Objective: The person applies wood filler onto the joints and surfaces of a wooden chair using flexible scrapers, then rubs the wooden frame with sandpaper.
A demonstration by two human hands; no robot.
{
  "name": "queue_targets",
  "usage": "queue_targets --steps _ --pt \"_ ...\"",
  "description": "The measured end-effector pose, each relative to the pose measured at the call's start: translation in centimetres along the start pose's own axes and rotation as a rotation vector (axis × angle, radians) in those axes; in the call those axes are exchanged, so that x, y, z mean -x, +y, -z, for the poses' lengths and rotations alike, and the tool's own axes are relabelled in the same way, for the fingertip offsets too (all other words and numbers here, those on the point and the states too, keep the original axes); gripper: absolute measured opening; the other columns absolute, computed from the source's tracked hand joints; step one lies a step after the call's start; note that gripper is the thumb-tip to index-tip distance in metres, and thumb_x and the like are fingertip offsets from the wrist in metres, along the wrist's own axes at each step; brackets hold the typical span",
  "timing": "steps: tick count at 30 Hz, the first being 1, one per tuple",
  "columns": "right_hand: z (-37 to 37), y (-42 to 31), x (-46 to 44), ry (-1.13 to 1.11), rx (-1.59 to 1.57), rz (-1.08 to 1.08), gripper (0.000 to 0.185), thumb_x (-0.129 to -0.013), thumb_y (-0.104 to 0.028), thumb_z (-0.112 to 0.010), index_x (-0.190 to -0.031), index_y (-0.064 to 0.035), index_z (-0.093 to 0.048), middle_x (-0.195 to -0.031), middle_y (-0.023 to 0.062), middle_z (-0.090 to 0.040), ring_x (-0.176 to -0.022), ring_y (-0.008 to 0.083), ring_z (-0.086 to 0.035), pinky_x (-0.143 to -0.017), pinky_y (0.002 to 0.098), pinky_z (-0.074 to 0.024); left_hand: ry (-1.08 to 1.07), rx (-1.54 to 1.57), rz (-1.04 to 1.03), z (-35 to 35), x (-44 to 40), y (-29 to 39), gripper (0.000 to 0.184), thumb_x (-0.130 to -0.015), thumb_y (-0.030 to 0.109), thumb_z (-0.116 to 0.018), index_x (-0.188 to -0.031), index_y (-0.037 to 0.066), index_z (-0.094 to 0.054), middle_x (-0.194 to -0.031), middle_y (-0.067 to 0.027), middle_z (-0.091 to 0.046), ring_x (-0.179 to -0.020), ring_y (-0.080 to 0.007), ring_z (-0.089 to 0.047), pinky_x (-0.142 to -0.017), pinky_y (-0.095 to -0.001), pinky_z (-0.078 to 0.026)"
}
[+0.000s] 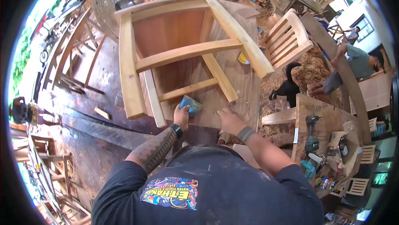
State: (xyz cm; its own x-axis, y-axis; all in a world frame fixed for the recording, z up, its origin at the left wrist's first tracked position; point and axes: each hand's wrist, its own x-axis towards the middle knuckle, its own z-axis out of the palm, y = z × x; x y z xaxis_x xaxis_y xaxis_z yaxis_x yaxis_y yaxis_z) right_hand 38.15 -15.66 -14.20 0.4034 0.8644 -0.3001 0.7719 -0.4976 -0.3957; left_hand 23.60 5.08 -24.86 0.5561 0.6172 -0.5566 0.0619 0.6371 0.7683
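Observation:
My left hand (181, 117) is closed around a blue, folded sheet that looks like sandpaper (191, 105), just above the wooden tabletop (245, 96). My right hand (231, 122) is low over the tabletop's near part, fingers loosely apart, with nothing visible in them. Ahead of both hands a pale wooden chair (187, 54) lies tipped over on the tabletop, legs and crossbars toward me. Its brown panel (166, 29) shows behind the bars. One slim leg (154, 96) comes down to the left of my left hand. Another leg's end (230, 94) is just above my right hand.
On the right, a wooden bench (320, 108) carries a cordless drill (311, 135) and other tools. A slatted chair back (287, 40) and a black animal (287, 87) are beyond, amid wood shavings. A person (359, 63) is at far right. Chair frames (77, 54) crowd the left.

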Motion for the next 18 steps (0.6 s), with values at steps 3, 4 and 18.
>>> queue_targets --steps 3,4,18 --pt "-5.0 0.1 -1.8 0.156 0.039 0.097 0.034 -0.097 -0.018 -0.051 -0.126 -0.0039 -0.062 -0.118 0.0157 -0.063 -0.116 0.0346 -0.063 -0.095 0.0467 -0.0546 0.061 -0.006 0.064 2.5 -1.4 -5.0 0.014 -0.100 0.010 -0.060 -0.109 0.001 -0.065 -0.099 -0.0079 -0.072 -0.083 -0.0192 -0.070 -0.060 -0.0366 -0.059" --pt "-5.5 -0.7 -2.2 0.179 0.040 0.135 0.034 -0.097 -0.017 -0.051 -0.127 -0.0036 -0.062 -0.118 0.0149 -0.063 -0.116 0.0339 -0.063 -0.095 0.0462 -0.0543 0.058 -0.061 0.096 2.6 -0.5 -5.3 0.013 -0.100 0.010 -0.061 -0.109 0.001 -0.065 -0.098 -0.0080 -0.072 -0.081 -0.0186 -0.070 -0.060 -0.0346 -0.058" --pt "-13.8 -4.3 -5.4 0.190 0.332 0.437 0.043 -0.098 -0.021 -0.049 -0.135 -0.0008 -0.060 -0.128 0.0104 -0.060 -0.121 0.0271 -0.057 -0.105 0.0418 -0.0470 0.025 -0.360 0.272 7.6 0.9 -10.3 0.027 -0.102 0.025 -0.068 -0.090 0.001 -0.071 -0.083 -0.0054 -0.071 -0.070 -0.0153 -0.068 -0.061 -0.0339 -0.057"
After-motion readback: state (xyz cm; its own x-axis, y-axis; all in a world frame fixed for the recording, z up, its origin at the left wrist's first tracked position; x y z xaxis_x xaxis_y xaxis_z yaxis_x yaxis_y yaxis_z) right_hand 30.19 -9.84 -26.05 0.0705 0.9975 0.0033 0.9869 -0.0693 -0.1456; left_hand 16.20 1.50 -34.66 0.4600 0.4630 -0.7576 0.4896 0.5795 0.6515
